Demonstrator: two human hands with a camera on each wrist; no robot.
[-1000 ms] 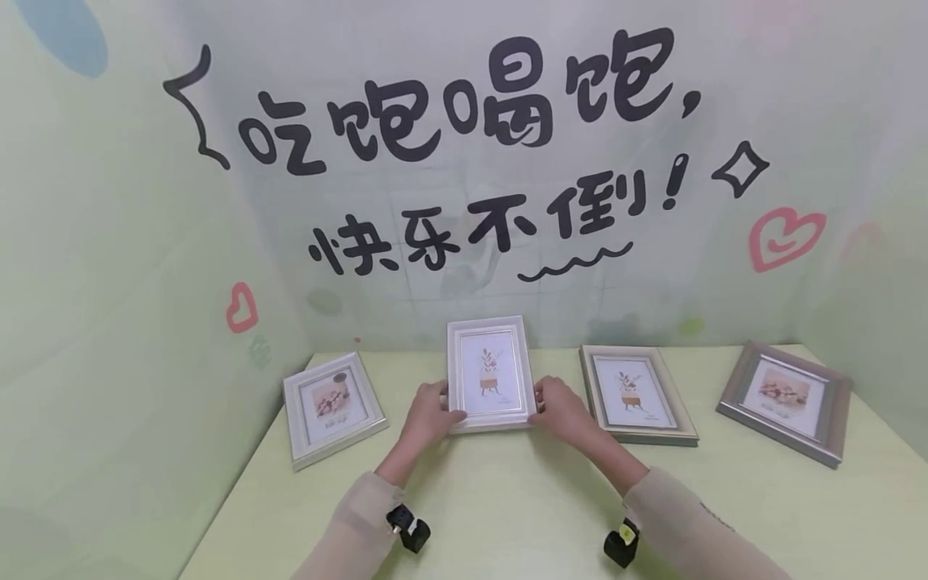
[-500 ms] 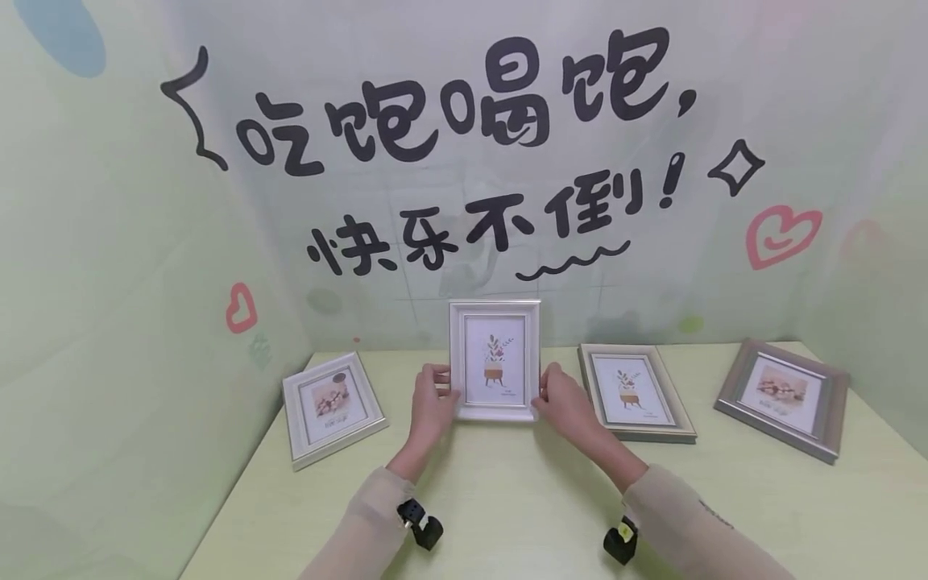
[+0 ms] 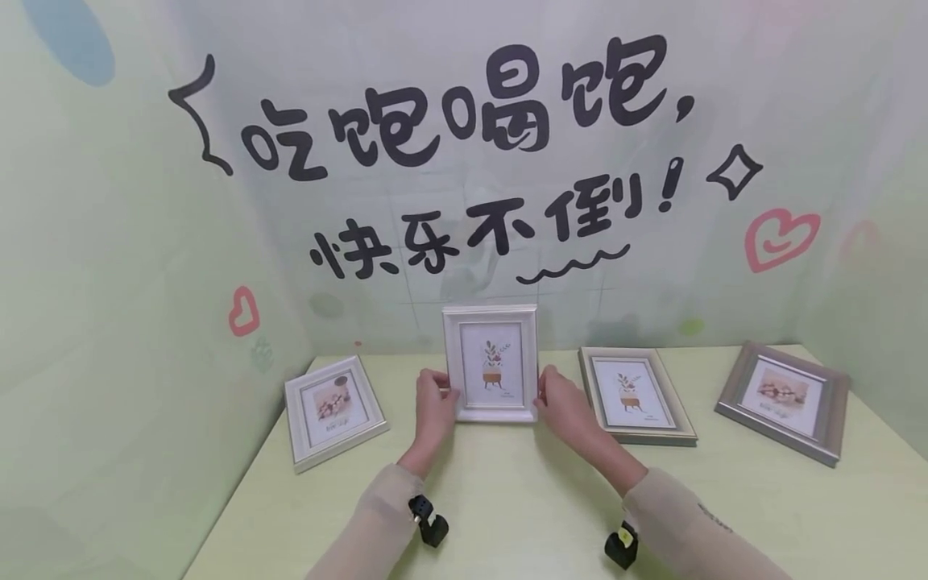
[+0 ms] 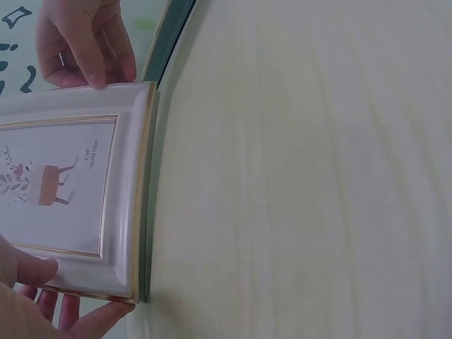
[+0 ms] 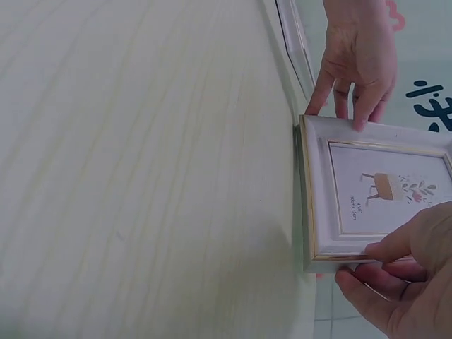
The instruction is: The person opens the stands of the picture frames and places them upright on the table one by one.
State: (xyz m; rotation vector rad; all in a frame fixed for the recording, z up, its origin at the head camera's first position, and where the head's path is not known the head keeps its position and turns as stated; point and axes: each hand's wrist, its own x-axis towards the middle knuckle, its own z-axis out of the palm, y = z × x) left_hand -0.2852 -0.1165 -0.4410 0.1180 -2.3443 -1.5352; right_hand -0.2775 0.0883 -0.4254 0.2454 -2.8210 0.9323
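Observation:
A white picture frame (image 3: 491,366) with thin gold trim stands nearly upright at the middle of the table's back part. Its picture is a plant in a legged pot. At its lower left side my left hand (image 3: 435,409) grips the edge, thumb on the front and other fingers at the side and behind, as the left wrist view shows. The right hand (image 3: 569,409) holds the opposite side low down; in the right wrist view its thumb (image 5: 392,244) lies on the border. The frame's lower edge is at the tabletop. Its back is hidden.
Left of it a white frame (image 3: 337,412) leans back. To the right lie a beige-gold frame (image 3: 638,395), close to my right forearm, and a brown-grey frame (image 3: 783,403). A printed cloth wall (image 3: 406,314) rises behind the pale wooden table (image 3: 507,499).
The white frame between my hands has come from leaning back to nearly upright, its bottom edge lower against the table. My left hand has turned and moved slightly right. The other frames stay put.

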